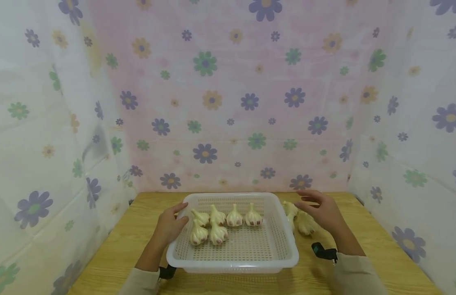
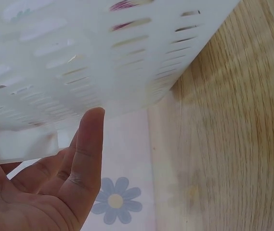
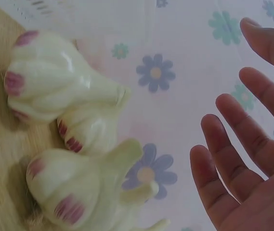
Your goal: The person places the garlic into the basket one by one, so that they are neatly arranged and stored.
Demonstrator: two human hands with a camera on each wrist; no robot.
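A white plastic basket [image 1: 231, 264] with slotted walls stands on the table, holding several garlic bulbs [image 1: 234, 216] in two rows toward its back left. My left hand [image 1: 170, 225] holds the basket's left rim, thumb over the edge. In the left wrist view, its fingers [image 2: 86, 154] lie against the outside of the basket wall [image 2: 98, 62]. To the right of the basket, my right hand [image 1: 323, 211] hovers with nothing in it. Just below it are several loose garlic bulbs [image 1: 306, 223]. The right wrist view shows spread fingers [image 3: 252, 134] apart from these purple-marked bulbs [image 3: 55, 77].
A wood-grain table [image 1: 117, 250] carries everything. Flower-print cloth [image 1: 228, 135] encloses the back and both sides. Dark wrist devices [image 1: 325, 250] are strapped near both sleeves.
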